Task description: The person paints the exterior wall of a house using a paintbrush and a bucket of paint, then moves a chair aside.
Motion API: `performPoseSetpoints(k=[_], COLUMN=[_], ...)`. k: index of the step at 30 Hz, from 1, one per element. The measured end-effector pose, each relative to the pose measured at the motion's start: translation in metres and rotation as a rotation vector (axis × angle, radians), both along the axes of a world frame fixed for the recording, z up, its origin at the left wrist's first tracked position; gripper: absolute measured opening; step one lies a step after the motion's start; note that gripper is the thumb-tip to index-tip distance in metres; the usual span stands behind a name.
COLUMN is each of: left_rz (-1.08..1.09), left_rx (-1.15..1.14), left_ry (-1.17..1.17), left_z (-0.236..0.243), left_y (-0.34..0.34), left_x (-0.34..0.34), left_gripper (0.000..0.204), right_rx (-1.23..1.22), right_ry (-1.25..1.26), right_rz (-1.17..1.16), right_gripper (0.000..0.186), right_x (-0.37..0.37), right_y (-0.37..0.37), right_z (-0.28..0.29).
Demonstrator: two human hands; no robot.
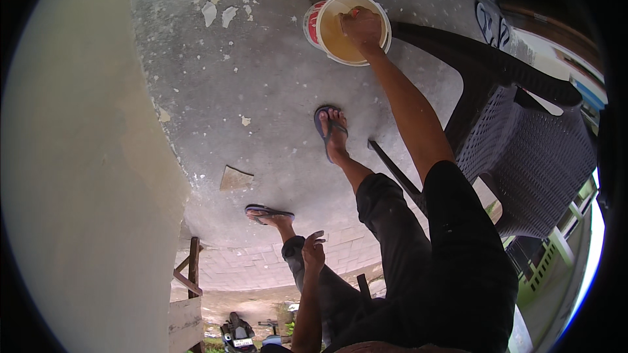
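Observation:
At the top of the view stands a white bucket (314, 25) with a red patch on its side and yellowish-brown contents. My right hand (364, 30) reaches over its rim, fingers closed. A small orange-red bit shows at the fingers, but what it belongs to is hidden. Low in the view, my left hand (314, 253) hangs by my left leg with its fingers loosely bent and apart. Nothing shows in it, and pale smudges mark its fingertips.
A dark woven plastic chair (523, 150) stands on the right, its arm reaching toward the bucket. Paint flakes (209, 13) and a broken tile piece (236, 178) lie on the grey floor (275, 91). A pale wall (91, 157) fills the left; sandals (490, 26) lie top right.

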State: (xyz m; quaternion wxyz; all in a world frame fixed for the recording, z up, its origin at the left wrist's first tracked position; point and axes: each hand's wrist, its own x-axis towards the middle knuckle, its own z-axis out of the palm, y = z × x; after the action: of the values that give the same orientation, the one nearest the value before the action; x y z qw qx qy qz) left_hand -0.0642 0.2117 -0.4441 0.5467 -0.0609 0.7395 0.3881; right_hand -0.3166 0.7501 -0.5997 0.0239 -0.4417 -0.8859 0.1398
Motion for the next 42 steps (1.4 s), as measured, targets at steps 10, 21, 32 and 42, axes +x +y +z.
performPoseSetpoints(k=[10,21,32,42], left_rz=[0.092,0.179,0.317,0.323], left_rx=[-0.036,-0.07,-0.03,0.021], left_ry=[-0.035,0.069,0.215,-0.038], left_z=[0.01,0.018,0.034,-0.024], left_y=[-0.013,-0.089,-0.131,-0.145], left_x=[0.015,0.033,0.043,0.052], left_gripper=[0.037,0.035,0.038,0.032], right_rx=[0.103,-0.827,-0.711,-1.582], right_ry=[-0.304,0.412,0.629,0.799], right_rz=[0.105,-0.411,-0.354,-0.357], right_gripper=[0.028,0.03,0.033,0.027], right_x=[0.018,0.036,0.061,0.002], right_y=[0.015,-0.001,-0.073,-0.447], right_z=[0.077,0.043,0.104,0.028])
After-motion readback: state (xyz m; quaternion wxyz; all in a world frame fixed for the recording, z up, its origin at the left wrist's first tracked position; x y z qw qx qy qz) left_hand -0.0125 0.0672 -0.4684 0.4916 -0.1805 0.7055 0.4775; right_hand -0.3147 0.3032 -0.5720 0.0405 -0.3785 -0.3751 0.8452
